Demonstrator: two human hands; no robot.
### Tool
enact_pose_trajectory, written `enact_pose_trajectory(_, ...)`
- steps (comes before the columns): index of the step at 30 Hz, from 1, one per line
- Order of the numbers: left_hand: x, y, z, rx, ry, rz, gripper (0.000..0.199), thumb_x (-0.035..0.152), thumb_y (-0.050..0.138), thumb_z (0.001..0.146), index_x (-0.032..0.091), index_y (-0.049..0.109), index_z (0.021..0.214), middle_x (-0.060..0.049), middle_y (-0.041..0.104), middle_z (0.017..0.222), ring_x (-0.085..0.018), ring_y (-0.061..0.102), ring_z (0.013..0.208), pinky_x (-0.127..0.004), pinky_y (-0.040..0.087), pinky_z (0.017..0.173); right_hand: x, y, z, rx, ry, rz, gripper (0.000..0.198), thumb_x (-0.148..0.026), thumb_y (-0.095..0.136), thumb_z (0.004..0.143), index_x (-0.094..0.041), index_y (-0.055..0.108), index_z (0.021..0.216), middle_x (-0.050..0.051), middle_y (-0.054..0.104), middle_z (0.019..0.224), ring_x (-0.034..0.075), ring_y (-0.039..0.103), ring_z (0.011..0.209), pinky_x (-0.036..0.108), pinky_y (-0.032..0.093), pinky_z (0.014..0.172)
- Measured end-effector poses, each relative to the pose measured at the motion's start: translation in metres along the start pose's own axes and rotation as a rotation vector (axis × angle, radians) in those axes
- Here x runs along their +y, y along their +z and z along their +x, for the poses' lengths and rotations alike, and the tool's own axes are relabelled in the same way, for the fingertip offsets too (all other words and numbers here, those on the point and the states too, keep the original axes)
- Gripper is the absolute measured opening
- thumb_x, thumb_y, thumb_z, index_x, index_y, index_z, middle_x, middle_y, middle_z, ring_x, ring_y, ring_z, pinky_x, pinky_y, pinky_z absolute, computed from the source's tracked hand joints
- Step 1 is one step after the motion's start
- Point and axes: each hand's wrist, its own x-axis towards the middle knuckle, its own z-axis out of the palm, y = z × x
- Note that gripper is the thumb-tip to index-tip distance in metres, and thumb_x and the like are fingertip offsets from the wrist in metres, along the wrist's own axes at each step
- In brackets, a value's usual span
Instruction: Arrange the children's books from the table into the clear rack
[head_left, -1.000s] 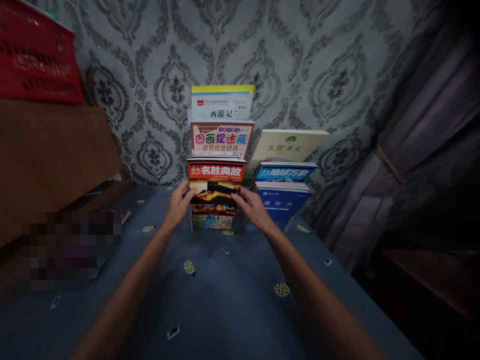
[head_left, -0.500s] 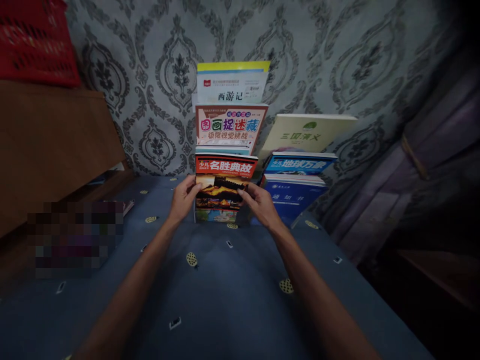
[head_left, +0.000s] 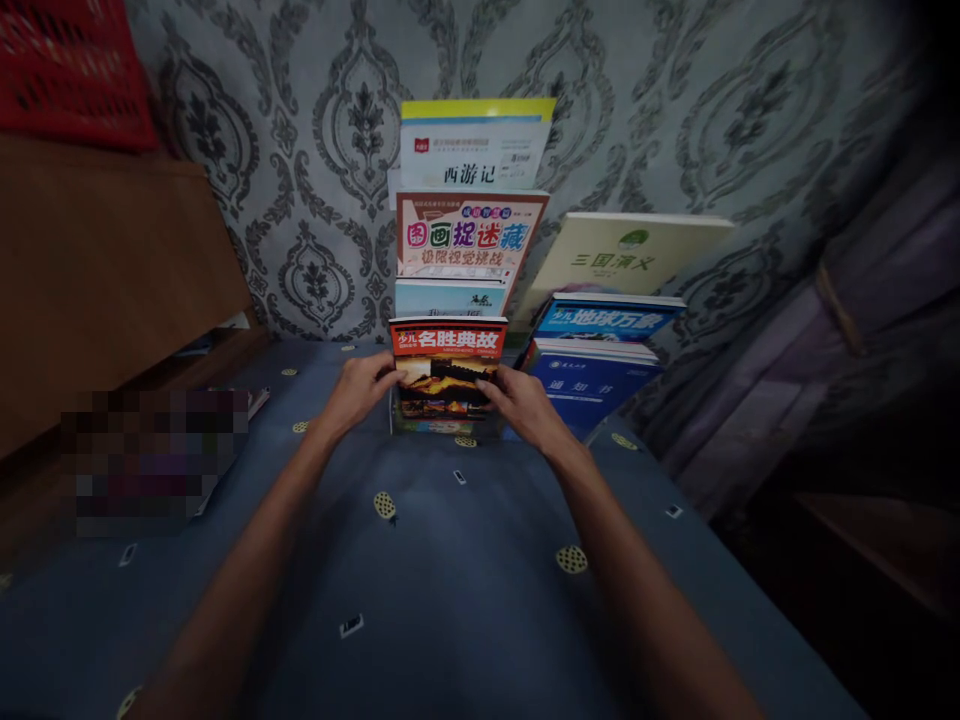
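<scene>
My left hand (head_left: 362, 388) grips the left edge of a red-topped book (head_left: 450, 385) with a sunset photo on its cover, thumb in front. My right hand (head_left: 527, 402) pinches the same book's right edge. Another colourful cover shows just below it. Behind it, in rising tiers, stand a teal book (head_left: 442, 298), a pinkish-brown picture-puzzle book (head_left: 465, 235) and a white book with a yellow top band (head_left: 472, 145). To the right, a dark blue booklet (head_left: 600, 385) leans before a bright blue book (head_left: 611, 318) and a cream book (head_left: 622, 255).
The blue cloth (head_left: 450, 590) has pineapple prints. At left, a blurred-out item (head_left: 157, 460) lies beside a brown wooden panel (head_left: 105, 270), with a red plastic basket (head_left: 71, 75) above it. Patterned wallpaper (head_left: 322, 200) rises behind; a tied curtain (head_left: 810, 340) hangs at right.
The red-topped book has come lower and away from those behind, still between both hands. More of the teal book's cover now shows above it. The view has shifted slightly.
</scene>
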Motion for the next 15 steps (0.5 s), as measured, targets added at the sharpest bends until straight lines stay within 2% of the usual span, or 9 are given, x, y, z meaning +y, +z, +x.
enact_pose_trajectory(3,0.005,-0.003,0.000,-0.074,-0.043,0.147,0.022,0.033,0.055,0.091,0.018,0.068,0.083,-0.001,0.068,0.072,-0.016,0.055,0.065,-0.025,0.031,0.060,-0.006,-0.001,-0.001,-0.097,0.025,-0.321,0.021,-0.032,0.051,0.094,-0.017,0.066,0.094,0.010,0.072,0.088,0.023,0.066,0.084,0.029,0.044,0.069)
enact_pose_trajectory(6,0.013,-0.007,-0.001,-0.162,-0.106,0.268,0.023,0.034,0.052,0.093,0.019,0.068,0.089,-0.003,0.071,0.080,-0.018,0.059,0.072,-0.026,0.033,0.062,-0.018,-0.001,-0.003,-0.191,0.144,-0.514,0.024,-0.029,0.048,0.097,-0.014,0.066,0.096,0.012,0.073,0.089,0.023,0.068,0.085,0.026,0.039,0.066)
enact_pose_trajectory(10,0.022,-0.010,-0.001,-0.220,-0.145,0.384,0.025,0.035,0.048,0.096,0.021,0.067,0.100,-0.006,0.074,0.096,-0.021,0.065,0.087,-0.027,0.038,0.069,-0.028,0.000,-0.004,-0.253,0.215,-0.585,0.031,-0.032,0.044,0.099,-0.013,0.069,0.098,0.015,0.073,0.091,0.024,0.069,0.089,0.027,0.037,0.065)
enact_pose_trajectory(15,0.028,-0.011,-0.002,-0.319,-0.186,0.559,0.033,0.040,0.042,0.099,0.019,0.064,0.111,-0.011,0.072,0.105,-0.026,0.066,0.097,-0.031,0.043,0.077,-0.022,0.005,-0.003,-0.325,0.282,-0.594,0.039,-0.037,0.042,0.100,-0.013,0.072,0.096,0.016,0.073,0.092,0.025,0.069,0.093,0.027,0.039,0.067)
